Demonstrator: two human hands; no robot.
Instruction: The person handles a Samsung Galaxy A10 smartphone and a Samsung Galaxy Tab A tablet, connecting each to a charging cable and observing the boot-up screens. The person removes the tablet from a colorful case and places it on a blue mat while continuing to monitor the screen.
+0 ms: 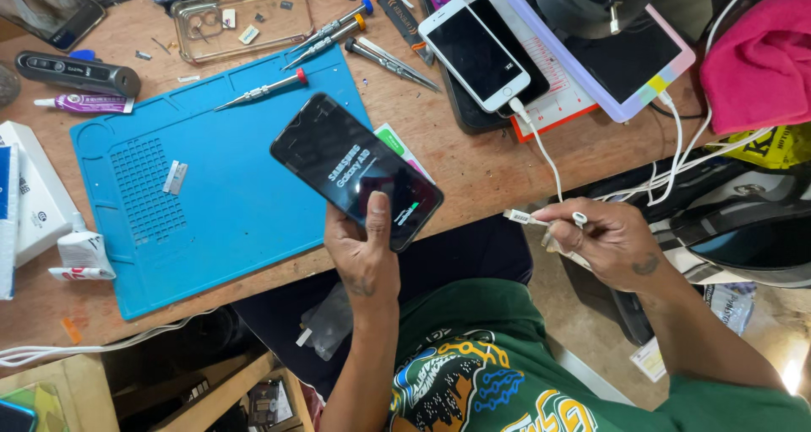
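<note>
Green shirt [473, 373] with a colourful print fills the bottom of the shot, closest to the lens, with both forearms reaching up out of it toward 12 o'clock.

Going left to right: a white tube [80, 255] lies at 9 o'clock on the wooden bench [473, 170], just off the edge of the blue work mat [211, 195]. Precision screwdrivers [329, 35] sit off the mat's top corner, one with a red cap [262, 90] lying on it, probably parked within easy reach.

Left hand [365, 255] is wrapped around the bottom end of a black smartphone [355, 172], thumb pressed flat on the glass near the lower edge, fingers curled behind. The phone is tilted, screen up and lit, held just above the mat's right edge, I'd guess angled that way so the display can be read.

Right hand [604, 242], at about 3 o'clock and off the bench edge, is mostly closed, pinching the plug end of a white cable [528, 218] between thumb and fingertips. The plug points at the phone but sits well apart from it. That cable runs up toward 1 o'clock to a white phone [473, 54] lying on a darker one beside a lilac-edged tablet [608, 60]. A pink cloth [756, 60] sits at 2 o'clock.
</note>
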